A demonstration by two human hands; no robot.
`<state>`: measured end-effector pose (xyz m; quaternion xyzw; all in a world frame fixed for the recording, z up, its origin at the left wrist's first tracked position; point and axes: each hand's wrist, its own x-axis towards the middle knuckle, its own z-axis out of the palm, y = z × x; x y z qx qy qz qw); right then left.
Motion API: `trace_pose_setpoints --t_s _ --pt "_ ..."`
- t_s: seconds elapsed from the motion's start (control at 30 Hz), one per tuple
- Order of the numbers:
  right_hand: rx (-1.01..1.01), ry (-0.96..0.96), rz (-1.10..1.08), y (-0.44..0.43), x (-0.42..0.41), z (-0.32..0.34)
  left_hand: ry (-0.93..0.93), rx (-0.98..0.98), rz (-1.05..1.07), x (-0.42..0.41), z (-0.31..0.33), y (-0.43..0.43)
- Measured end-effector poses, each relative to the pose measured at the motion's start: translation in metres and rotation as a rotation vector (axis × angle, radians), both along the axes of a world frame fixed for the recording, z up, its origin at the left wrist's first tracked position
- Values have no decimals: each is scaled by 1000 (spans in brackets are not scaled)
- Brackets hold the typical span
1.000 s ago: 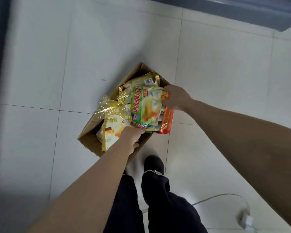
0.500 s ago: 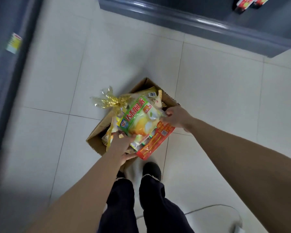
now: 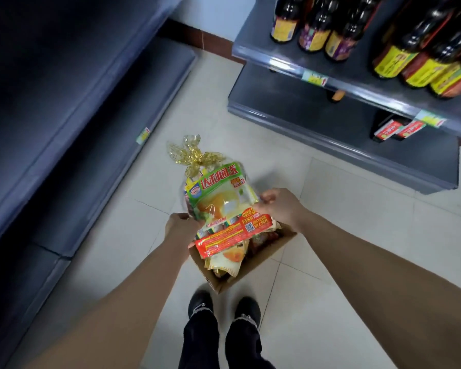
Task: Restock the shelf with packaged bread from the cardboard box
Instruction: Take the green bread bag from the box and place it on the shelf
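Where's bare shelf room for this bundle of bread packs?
The blue-grey left shelf boards look bare, down to the yellow price tag. The right unit's bottom grey board is free left of the red boxes. Crowded: dark glass bottles fill the upper grey board, and the brown cardboard box holds more packs.

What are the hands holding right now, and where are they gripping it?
A stack of bread packets: left hand grips its left edge, right hand pinches its right edge.

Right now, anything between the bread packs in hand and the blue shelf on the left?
Nothing visible. Left hand and right hand grip the bread packs above the cardboard box; only bare floor lies between them and the blue shelf.
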<state>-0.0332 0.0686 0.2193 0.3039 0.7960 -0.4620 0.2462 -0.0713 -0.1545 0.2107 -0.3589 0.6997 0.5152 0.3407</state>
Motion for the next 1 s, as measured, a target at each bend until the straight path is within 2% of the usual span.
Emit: trace_pose_setpoints --t_s 0.4,0.83,1.0 --pt "13 229 58 -59 -80 145 335 63 62 -67 148 -64" --pt "-29 468 -123 -164 -172 259 717 54 -43 -161 273 -160" --pt "-78 568 -188 -190 -207 303 812 108 -57 -194 317 -184"
